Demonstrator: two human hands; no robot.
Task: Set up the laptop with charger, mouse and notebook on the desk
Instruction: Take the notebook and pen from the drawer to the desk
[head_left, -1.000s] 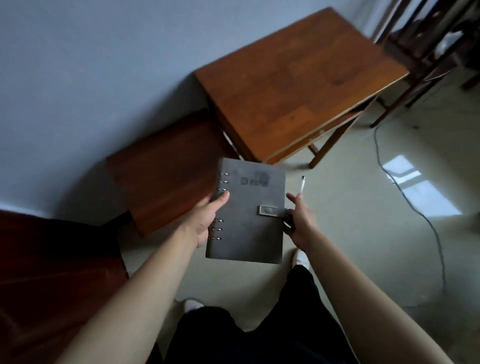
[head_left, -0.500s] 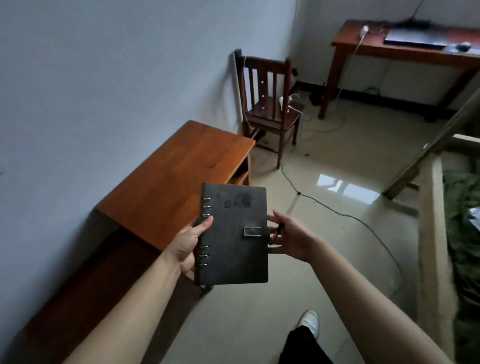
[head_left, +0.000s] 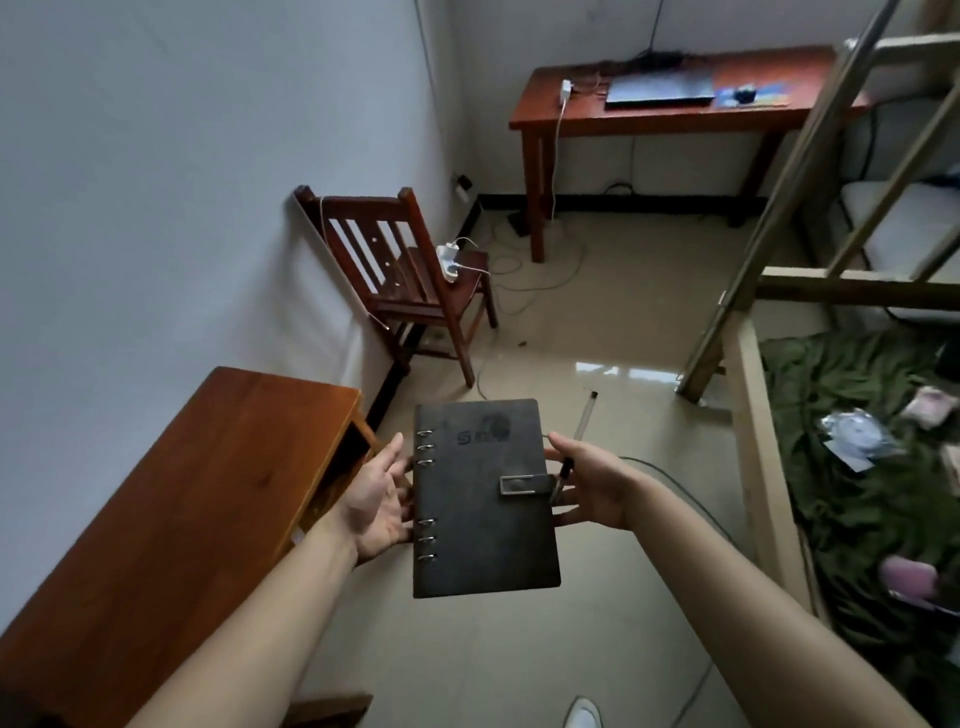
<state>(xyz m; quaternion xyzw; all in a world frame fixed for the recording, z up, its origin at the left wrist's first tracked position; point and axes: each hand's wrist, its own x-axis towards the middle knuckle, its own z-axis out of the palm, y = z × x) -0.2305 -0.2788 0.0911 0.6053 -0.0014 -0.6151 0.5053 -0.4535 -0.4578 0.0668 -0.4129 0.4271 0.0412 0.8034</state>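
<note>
A dark grey ring-bound notebook (head_left: 480, 499) with a metal clasp is held flat between both hands above the floor. My left hand (head_left: 376, 501) supports its ring edge, fingers spread beneath. My right hand (head_left: 589, 486) holds the clasp edge and also grips a clear pen (head_left: 576, 441) that points away from me. Far across the room stands the red-brown desk (head_left: 649, 119). On it lie a closed dark laptop (head_left: 658, 89), a white charger (head_left: 565, 89) with its cable hanging off the front, and a dark mouse (head_left: 745, 94) on a pad.
A low wooden table (head_left: 171, 509) stands against the left wall beside me. A wooden chair (head_left: 410, 280) with a white power strip stands ahead. Cables trail over the tiled floor. A bunk-bed frame (head_left: 748, 395) with green bedding fills the right side.
The view has swung up from the low table to the room, and the far desk has come fully into sight. The notebook stays held between both hands.
</note>
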